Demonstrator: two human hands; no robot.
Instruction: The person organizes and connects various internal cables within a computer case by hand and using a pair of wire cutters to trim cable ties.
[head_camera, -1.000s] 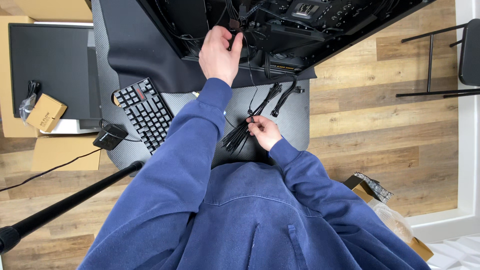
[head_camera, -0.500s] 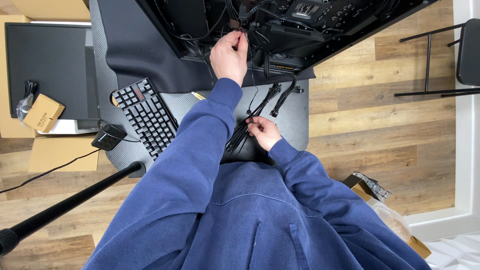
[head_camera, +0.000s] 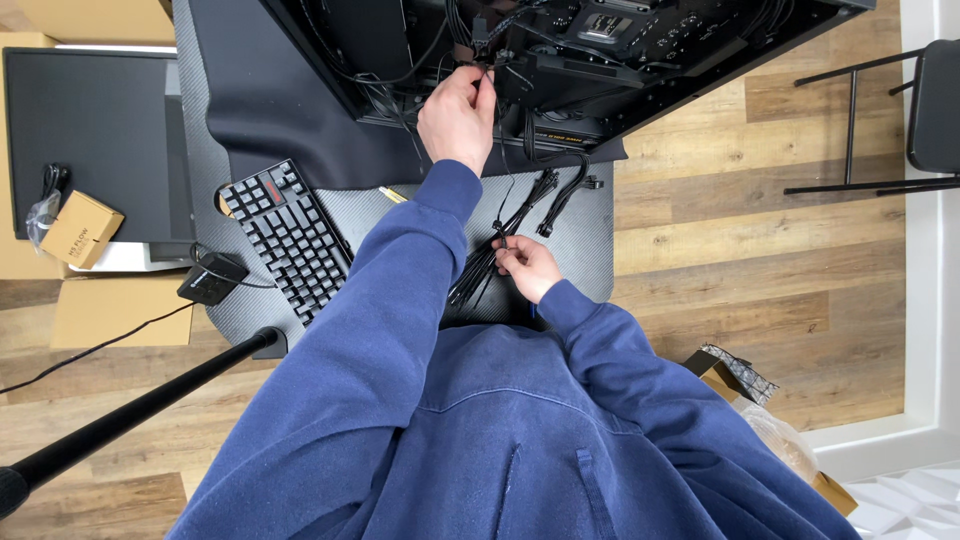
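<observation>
The left hand (head_camera: 458, 118) is reaching into the open computer case (head_camera: 620, 60), with its fingertips pinching a thin black cable (head_camera: 503, 180) at the case's lower edge. This cable is running down from the case to the right hand (head_camera: 527, 268). The right hand is hovering over the grey surface (head_camera: 590, 250), pinching the lower end of the same cable between thumb and fingers. A bundle of black cables (head_camera: 500, 245) is lying on the surface just beside the right hand. A black keyboard (head_camera: 290, 235) is lying on the surface to the left, well apart from both hands.
</observation>
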